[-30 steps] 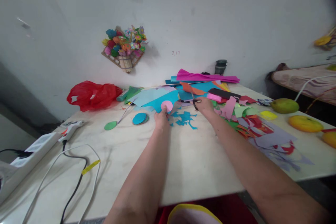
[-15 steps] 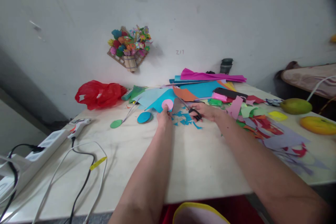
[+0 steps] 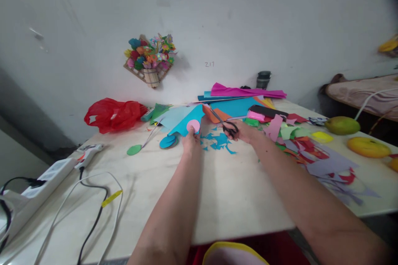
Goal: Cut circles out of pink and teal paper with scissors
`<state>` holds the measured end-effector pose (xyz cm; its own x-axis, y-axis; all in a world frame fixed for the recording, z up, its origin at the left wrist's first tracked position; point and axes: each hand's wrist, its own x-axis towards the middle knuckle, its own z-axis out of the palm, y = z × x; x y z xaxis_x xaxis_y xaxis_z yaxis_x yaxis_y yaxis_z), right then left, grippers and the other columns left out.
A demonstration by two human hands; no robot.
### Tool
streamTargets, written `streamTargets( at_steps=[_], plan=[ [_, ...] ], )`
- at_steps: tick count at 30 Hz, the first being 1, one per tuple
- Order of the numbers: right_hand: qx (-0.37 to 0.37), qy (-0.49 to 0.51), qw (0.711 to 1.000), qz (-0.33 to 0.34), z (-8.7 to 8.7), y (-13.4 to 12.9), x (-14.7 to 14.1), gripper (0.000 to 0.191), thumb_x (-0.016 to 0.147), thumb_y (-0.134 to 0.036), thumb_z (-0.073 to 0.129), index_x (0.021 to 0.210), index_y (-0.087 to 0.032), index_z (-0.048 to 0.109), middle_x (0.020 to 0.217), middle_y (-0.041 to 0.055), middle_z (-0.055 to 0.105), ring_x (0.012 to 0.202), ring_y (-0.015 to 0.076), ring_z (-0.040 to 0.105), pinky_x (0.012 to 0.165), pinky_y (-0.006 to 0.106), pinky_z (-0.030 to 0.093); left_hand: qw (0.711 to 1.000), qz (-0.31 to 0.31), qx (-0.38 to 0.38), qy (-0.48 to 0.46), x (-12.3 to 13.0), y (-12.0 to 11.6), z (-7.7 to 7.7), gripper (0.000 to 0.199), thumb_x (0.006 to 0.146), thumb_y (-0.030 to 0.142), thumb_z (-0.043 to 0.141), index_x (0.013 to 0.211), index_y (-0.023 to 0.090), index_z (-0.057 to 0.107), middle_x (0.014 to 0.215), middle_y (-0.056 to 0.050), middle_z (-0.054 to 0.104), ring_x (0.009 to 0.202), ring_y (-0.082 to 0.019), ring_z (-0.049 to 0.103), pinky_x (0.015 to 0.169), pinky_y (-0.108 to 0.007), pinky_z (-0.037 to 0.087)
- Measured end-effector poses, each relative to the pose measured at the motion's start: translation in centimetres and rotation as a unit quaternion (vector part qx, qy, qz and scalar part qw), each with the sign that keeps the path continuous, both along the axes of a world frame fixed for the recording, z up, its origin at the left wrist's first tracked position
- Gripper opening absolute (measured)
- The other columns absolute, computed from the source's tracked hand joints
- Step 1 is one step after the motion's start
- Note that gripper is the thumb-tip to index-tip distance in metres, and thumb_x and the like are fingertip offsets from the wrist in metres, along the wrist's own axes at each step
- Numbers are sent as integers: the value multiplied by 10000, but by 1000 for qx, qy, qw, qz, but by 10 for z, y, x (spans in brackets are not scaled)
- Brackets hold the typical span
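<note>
Pinched in my left hand (image 3: 190, 140) are a pink paper circle (image 3: 193, 126) and a blue sheet (image 3: 187, 119), the circle lying on the blue. My right hand (image 3: 242, 131) has its fingers in the black handles of the scissors (image 3: 230, 129), whose blades point up and left, near the sheet's right edge. Blue scraps (image 3: 219, 141) lie on the table between my hands. Left of my left hand is a small stack of blue circles (image 3: 168, 141). Farther left rests a green circle (image 3: 134, 150). Behind the blades is an orange sheet (image 3: 221, 115).
A red plastic bag (image 3: 113, 115) sits at the back left. Cables and a white power strip (image 3: 51, 176) occupy the left side. On the right are coloured scraps (image 3: 329, 161), a black phone (image 3: 268, 112), a green mango (image 3: 342, 125) and a yellow one (image 3: 368, 147).
The view has shifted slightly. The scissors have turned, and their handles now show spread wider beside my right fingers. My left hand still holds the pink circle and blue sheet.
</note>
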<state>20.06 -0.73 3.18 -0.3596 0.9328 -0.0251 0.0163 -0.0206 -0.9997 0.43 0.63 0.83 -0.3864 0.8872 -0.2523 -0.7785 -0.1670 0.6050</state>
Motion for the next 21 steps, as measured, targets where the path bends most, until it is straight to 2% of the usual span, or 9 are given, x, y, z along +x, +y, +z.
streamTargets(
  at_steps=[5,12,17,21],
  plan=[
    [-27,-1,998,48,4,-3,8,384,845,-526,505,925,-162,598,600,21,581,448,131,506,364,220,270,999,42,-22,17,-3,-1,5,104,864,78,590,827,174,578,902,-63,707,972,-186,700,708,-245,603],
    [-15,-28,990,139,-2,0,19,413,805,-536,565,922,-143,619,586,51,625,455,156,550,367,223,326,1000,13,2,-5,0,-5,8,123,868,62,580,792,158,573,849,-51,699,887,-162,709,744,-261,597],
    [-6,-84,985,149,2,-7,2,293,826,-445,609,859,-154,618,628,54,673,465,141,595,362,201,375,1000,-5,0,9,0,-2,0,107,855,71,604,823,167,566,810,-40,694,853,-173,719,741,-284,600],
    [30,-117,983,139,4,-13,-17,298,797,-442,660,771,-155,585,596,27,648,438,114,573,339,182,374,999,-12,-6,38,2,2,-6,130,838,116,661,839,174,545,821,-49,691,868,-173,720,745,-281,591]
  ],
)
